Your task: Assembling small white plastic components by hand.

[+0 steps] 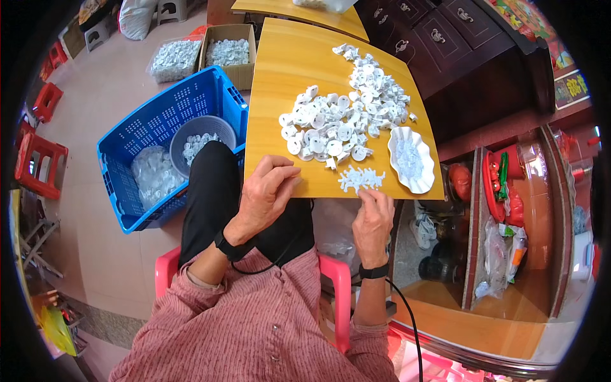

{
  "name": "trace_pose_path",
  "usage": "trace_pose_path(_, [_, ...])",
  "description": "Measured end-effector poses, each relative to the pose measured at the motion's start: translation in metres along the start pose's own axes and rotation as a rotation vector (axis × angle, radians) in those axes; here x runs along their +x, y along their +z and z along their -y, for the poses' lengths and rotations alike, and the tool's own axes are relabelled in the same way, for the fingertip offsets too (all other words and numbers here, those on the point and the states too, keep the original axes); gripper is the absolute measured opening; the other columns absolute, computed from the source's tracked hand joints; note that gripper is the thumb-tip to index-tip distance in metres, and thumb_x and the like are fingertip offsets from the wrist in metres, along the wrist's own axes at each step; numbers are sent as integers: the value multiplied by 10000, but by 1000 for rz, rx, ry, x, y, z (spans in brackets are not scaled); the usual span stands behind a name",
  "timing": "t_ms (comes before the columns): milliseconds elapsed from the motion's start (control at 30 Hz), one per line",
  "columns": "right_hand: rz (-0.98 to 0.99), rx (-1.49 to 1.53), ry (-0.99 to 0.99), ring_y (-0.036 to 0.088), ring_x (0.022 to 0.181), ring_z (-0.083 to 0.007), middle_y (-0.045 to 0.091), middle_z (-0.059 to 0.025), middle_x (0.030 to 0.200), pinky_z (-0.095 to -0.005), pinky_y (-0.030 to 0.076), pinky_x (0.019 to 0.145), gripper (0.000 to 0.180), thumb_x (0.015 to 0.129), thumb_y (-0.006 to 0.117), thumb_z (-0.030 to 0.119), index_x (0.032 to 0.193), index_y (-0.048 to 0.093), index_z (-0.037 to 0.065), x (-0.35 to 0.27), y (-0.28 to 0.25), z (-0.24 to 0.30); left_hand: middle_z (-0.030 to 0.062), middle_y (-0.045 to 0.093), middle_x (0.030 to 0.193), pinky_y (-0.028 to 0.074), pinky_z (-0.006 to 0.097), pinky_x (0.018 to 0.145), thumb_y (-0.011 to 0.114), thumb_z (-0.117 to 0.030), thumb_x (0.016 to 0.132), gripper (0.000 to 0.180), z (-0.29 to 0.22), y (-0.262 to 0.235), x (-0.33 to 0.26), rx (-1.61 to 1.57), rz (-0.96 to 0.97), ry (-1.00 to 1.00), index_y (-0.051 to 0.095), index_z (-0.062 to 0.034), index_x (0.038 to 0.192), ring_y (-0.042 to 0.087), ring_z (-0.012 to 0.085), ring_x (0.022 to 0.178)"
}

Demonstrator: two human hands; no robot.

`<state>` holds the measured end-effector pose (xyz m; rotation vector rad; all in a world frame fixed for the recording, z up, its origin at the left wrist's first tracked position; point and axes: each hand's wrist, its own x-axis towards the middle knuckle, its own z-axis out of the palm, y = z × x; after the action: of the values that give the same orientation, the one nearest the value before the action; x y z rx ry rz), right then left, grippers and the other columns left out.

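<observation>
Across the yellow wood-grain worktop [273, 76] in the head view, round white plastic fittings [344, 132] lie heaped behind small white pins [361, 179], near a scalloped dish [421, 186]. The right hand [372, 223] bends its fingertips at the pins; the left hand [262, 191] half-curls. Separating one pin likely wants a light pinch. Fingers hide whether either hand grips anything.

A yellow, wood-toned desk [286, 57] is carrying a broad heap of white parts [344, 130], many round-faced, which is stretching from the middle toward the far side. Small slender white pieces [360, 179] are lying in a loose patch by the near edge, and a white scalloped dish [421, 183] is resting to their right.
</observation>
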<state>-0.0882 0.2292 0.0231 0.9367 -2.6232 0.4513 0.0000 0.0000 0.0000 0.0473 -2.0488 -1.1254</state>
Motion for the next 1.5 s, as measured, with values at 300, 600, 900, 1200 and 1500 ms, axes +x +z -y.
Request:
trace_pose_path(300, [-151,140,17,582,987,-309,605,-116,1055,-438,454,878,269,823,621,-28,1080,675,29,-5,1,-5,113,646,983,548,291,685,719,1,819,174,-3,3,-3,-2,-6,-23,687,-16,989,670,230,836])
trace_pose_path(600, [-77,1,-137,562,977,-274,592,-86,1064,-415,420,820,279,791,720,67,1067,687,51,-2,2,18,112,645,984,545,297,677,720,9,814,174,-1,4,-1,17,-16,8,688,-16,983,667,229,832])
trace_pose_path(900, [-145,75,-146,583,916,-270,619,-69,987,-401,433,795,174,803,713,33,973,682,50,-4,10,12,114,647,972,543,300,686,721,15,802,185,-2,3,-1,25,-19,0,687,-19,980,667,237,850])
trace_pose_path(1200, [-143,102,-113,589,920,-321,615,-111,963,-431,444,828,97,825,670,12,908,622,25,3,13,11,118,649,982,549,310,701,721,15,801,189,-2,4,-2,25,-9,-7,686,-25,983,670,247,864])
trace_pose_path(1500, [-236,558,231,601,846,-244,621,-119,940,-371,490,771,70,917,632,51,938,588,0,5,22,9,116,647,985,551,307,694,723,5,808,181,-1,4,-1,28,-17,12,686,-25,983,671,242,849])
